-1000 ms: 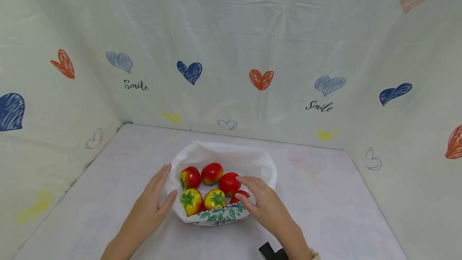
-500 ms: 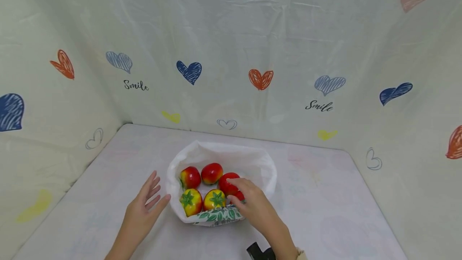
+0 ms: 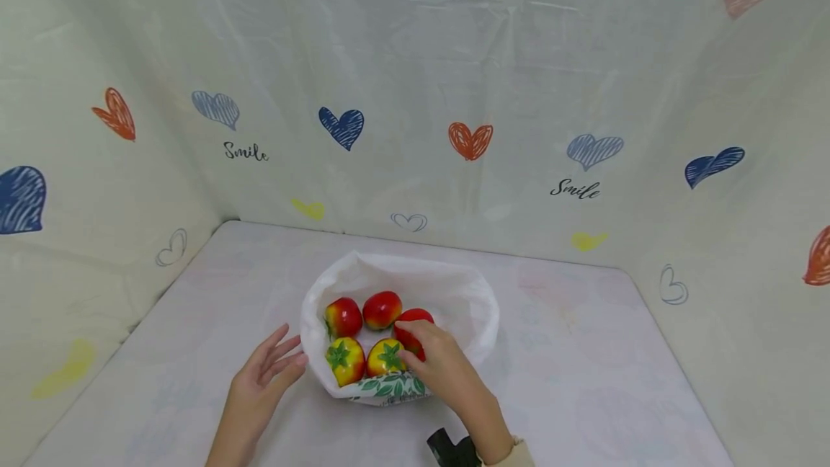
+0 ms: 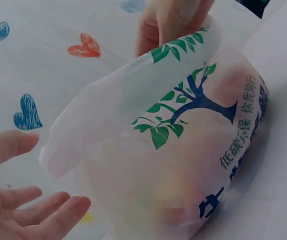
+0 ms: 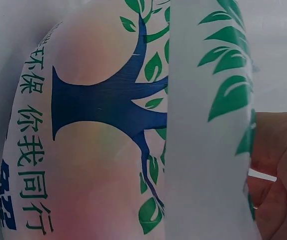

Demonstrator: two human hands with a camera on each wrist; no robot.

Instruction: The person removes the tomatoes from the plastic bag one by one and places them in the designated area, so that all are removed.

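A white bag [image 3: 463,290] with a folded-down rim stands open on the table in the head view. Inside lie several glossy red and yellow tomatoes [image 3: 344,318], two showing green star-shaped tops. My right hand [image 3: 444,370] reaches over the bag's front rim. Its thumb and forefinger are apart, over the tomatoes at the right; whether they touch one is unclear. In the right wrist view the bag's printed side [image 5: 108,105] hides most of the fingers. Beside the bag's left rim, my left hand [image 3: 256,384] has loosely spread fingers and holds nothing.
A white table [image 3: 577,366] carries the bag. Pale curtains [image 3: 402,49] with printed hearts and "Smile" words enclose the table's back and sides. A black device [image 3: 450,449] sits by the right wrist.
My left hand has come off the bag's left rim and drawn back toward me. The right hand has moved left over the tomatoes. The bag and visible tomatoes stay in place.
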